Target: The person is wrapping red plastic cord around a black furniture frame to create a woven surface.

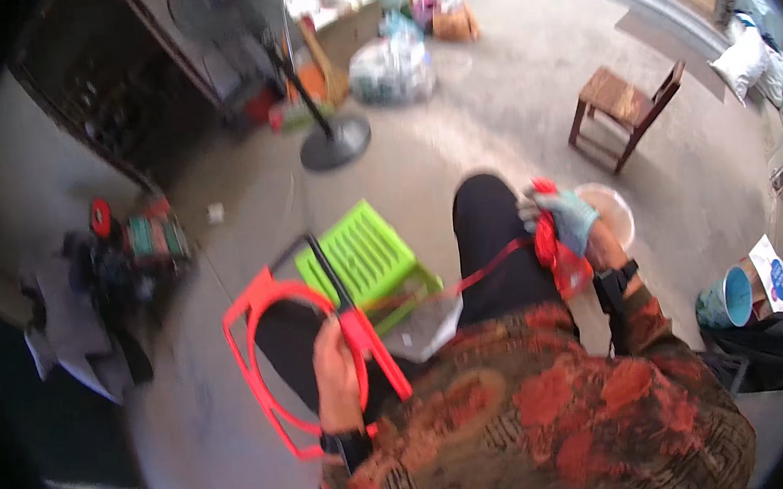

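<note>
L hand (335, 370) grips red frame (276, 366) edge – R hand (568, 218), gloved, clutches red bundle (555, 249); bare floor (490, 96) ahead.

Left hand (335, 370) grips red frame (276, 366); gloved right hand (564, 220) clutches red cord (548, 240).

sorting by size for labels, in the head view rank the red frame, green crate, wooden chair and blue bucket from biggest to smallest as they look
1. red frame, though nearest the camera
2. green crate
3. wooden chair, far off, so unsure against the crate
4. blue bucket
</note>
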Demonstrator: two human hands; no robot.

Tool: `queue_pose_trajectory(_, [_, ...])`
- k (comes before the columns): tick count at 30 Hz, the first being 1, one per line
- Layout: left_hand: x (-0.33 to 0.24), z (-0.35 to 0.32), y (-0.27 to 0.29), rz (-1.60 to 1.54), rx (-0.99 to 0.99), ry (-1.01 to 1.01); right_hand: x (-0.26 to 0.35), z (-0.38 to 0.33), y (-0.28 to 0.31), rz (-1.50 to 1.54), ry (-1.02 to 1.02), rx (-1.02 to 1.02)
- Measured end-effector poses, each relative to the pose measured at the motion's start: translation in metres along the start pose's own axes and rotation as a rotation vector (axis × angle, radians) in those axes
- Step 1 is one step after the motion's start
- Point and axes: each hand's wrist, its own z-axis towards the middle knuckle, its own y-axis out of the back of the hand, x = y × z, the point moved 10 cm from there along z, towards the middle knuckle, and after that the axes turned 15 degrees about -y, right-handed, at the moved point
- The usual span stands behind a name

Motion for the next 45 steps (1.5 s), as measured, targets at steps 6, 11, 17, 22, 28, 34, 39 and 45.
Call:
queue_pose_trajectory(6, [0.001, 0.003, 0.015, -0.068, -0.012, 0.0, -0.063, 0.009, -0.096, -0.871, -0.275, -0.066])
queue_pose_trajectory(11, [0.003, -0.008, 0.018, -0.084, -0.05, 0.008, -0.078, 0.017, -0.094, -0.875, -0.294, -0.037])
queue_pose_trajectory(17, [0.007, -0.009, 0.012, -0.105, -0.076, 0.069, -0.1, 0.015, -0.087, -0.834, -0.339, 0.073])
queue_pose_trajectory(22, [0.013, -0.002, 0.004, -0.179, -0.011, 0.115, -0.086, 0.008, -0.085, -0.816, -0.325, 0.054])
queue_pose_trajectory(28, [0.012, -0.008, -0.001, -0.203, -0.052, 0.147, -0.081, 0.001, -0.07, -0.736, -0.281, 0.037])
queue_pose_trajectory(34, [0.01, -0.004, 0.01, -0.208, -0.038, 0.122, -0.079, 0.003, -0.062, -0.67, -0.277, 0.022])
queue_pose_trajectory(39, [-0.001, -0.01, 0.025, -0.192, -0.17, 0.06, -0.08, 0.013, -0.068, -0.67, -0.266, 0.051])
queue_pose_trajectory(45, [-0.004, -0.012, 0.025, -0.182, -0.197, 0.036, -0.085, 0.018, -0.079, -0.659, -0.273, 0.061])
